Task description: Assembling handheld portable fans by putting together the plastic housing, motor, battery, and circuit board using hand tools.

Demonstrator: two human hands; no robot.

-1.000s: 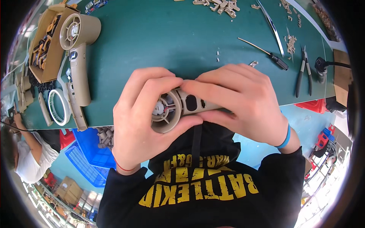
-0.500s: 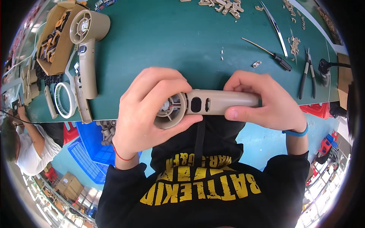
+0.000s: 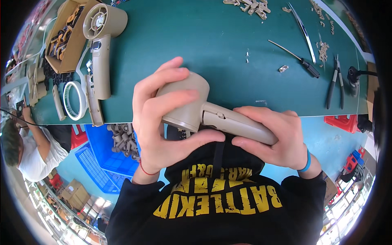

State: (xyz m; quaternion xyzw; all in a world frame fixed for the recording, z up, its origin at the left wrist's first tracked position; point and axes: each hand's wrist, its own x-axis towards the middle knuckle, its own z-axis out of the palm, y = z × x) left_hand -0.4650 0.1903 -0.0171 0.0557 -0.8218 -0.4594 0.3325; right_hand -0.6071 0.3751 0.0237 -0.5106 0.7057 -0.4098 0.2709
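A beige handheld fan (image 3: 188, 109) is between my two hands, above the table's near edge. Its round head is at the left, and the handle slants down to the right. My left hand (image 3: 154, 118) wraps the head, with fingers over the top and thumb by the lower rim. The handle's far end sits in the grip of my right hand (image 3: 281, 136), thumb and fingers on opposite sides. A narrow slot runs along the handle near the head. The fan's grille faces away and is mostly hidden. A second beige fan (image 3: 103, 67) lies on the table at the left.
On the green table (image 3: 171, 30) are a screwdriver (image 3: 300, 61), tweezers (image 3: 303, 32), pliers (image 3: 335, 83), a white tape ring (image 3: 74, 100) and loose beige parts (image 3: 255, 7). A cardboard box (image 3: 69, 38) holds small parts. Blue crates (image 3: 108, 155) stand below; another person (image 3: 38, 151) sits at the left.
The fan has been turned over in my hands: its open grille and dark button window no longer show, and the handle now slants downward. My left fingers have shifted over the head.
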